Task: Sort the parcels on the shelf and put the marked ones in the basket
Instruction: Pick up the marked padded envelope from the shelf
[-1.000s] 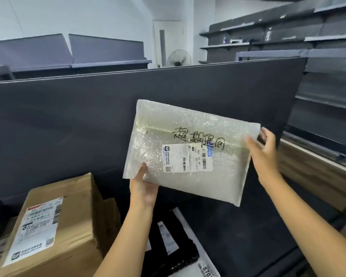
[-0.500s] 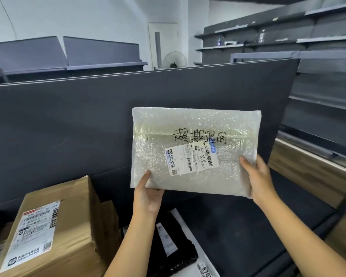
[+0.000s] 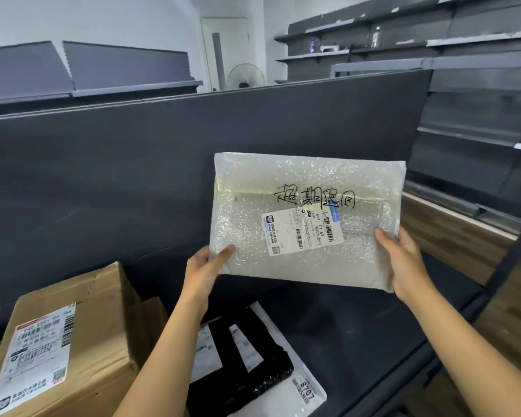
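A flat white bubble-wrap parcel (image 3: 286, 188) with handwritten black characters and a shipping label is held up in front of me, above the dark shelf (image 3: 358, 332). My left hand (image 3: 203, 272) pinches its lower left corner, thumb on the front. Its lower right edge is gripped by my right hand (image 3: 403, 263), thumb across the front. On the shelf below lie a black parcel (image 3: 247, 371) on a white mailer (image 3: 301, 392) and a brown cardboard box (image 3: 82, 341) with a label at the left. No basket is in view.
The dark back panel (image 3: 133, 182) of the shelf rises behind the parcels. A wooden-fronted shelf unit (image 3: 451, 251) stands to the right, with more grey shelving (image 3: 433, 43) beyond. A fan (image 3: 245, 76) and a door are at the far wall.
The bubble-wrap parcel has turned level and shifted a little to the right. My right hand slid down from its upper right edge to its lower right corner.
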The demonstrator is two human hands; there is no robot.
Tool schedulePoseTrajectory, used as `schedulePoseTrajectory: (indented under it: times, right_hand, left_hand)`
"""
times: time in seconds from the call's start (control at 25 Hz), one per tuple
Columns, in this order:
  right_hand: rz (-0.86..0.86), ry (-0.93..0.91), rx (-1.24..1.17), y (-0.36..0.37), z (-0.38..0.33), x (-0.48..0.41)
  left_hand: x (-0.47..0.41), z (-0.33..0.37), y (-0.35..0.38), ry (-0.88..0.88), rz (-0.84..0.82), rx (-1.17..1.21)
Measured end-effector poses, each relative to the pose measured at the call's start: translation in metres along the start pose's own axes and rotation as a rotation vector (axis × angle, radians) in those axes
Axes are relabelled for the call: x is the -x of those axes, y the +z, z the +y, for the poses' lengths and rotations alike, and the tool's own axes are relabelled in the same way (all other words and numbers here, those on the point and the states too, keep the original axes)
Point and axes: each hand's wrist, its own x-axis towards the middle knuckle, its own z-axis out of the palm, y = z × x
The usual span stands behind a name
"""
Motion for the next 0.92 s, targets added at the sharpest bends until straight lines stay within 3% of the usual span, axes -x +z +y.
schedulePoseTrajectory:
  times: [0.24,0.68,0.92]
  right_hand:
    - [0.107,0.061,0.056,-0.044,0.021,0.032]
    - [0.618,0.243,0.120,-0.236,0.061,0.182]
    - [0.644,0.364,0.216,-0.295,0.060,0.228]
  left_hand:
    - [0.013,-0.030,0.027,-0.111,-0.134,-0.040]
    - [0.084,-0.119,0.160,-0.296,-0.646,-0.262]
    - [0.134,-0.173,0.210,-0.512,-0.714,-0.217]
